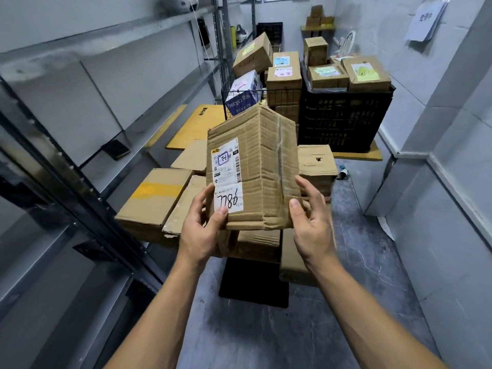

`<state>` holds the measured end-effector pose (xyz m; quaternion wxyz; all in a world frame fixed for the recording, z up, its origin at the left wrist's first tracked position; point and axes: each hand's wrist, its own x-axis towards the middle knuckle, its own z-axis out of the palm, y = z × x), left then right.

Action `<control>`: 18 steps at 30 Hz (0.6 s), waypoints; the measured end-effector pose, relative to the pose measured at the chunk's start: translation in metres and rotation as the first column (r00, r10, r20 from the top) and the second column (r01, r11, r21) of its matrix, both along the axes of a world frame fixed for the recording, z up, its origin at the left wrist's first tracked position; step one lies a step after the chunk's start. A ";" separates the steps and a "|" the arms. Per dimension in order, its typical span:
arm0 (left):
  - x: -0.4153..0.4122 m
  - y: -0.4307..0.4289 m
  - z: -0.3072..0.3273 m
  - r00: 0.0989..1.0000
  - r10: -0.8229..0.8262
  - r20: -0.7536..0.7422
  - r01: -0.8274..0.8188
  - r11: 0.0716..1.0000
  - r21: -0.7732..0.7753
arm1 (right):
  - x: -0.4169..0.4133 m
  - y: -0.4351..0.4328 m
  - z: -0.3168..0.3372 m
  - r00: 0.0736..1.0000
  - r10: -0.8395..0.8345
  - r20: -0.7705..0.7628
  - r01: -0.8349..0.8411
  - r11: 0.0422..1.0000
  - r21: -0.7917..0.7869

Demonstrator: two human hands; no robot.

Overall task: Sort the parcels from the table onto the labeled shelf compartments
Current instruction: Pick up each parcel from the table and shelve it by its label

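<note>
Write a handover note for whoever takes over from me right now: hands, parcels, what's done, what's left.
Left hand: grips the held parcel at its lower left corner, thumb on the label.
Right hand: grips the lower right edge.
Parcel: lifted above the pile on the table, label marked 7780 facing you.
Done: no shelved parcel is in view.
Left: put this one in its compartment on the shelf at left, then sort the pile. More boxes sit in the black crate and wire basket behind.
</note>
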<state>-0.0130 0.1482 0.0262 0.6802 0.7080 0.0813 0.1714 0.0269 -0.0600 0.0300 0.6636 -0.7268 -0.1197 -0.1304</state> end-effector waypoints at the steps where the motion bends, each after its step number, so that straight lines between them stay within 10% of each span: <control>1: -0.005 0.004 0.002 0.999 0.030 0.019 -0.031 0.999 0.041 | 0.000 0.003 0.001 0.999 -0.014 0.049 0.017 0.998 -0.065; 18: -0.144 0.061 0.010 0.821 0.553 0.141 -0.541 0.676 0.500 | -0.055 0.126 0.010 0.797 0.583 -0.161 -0.600 0.795 -0.093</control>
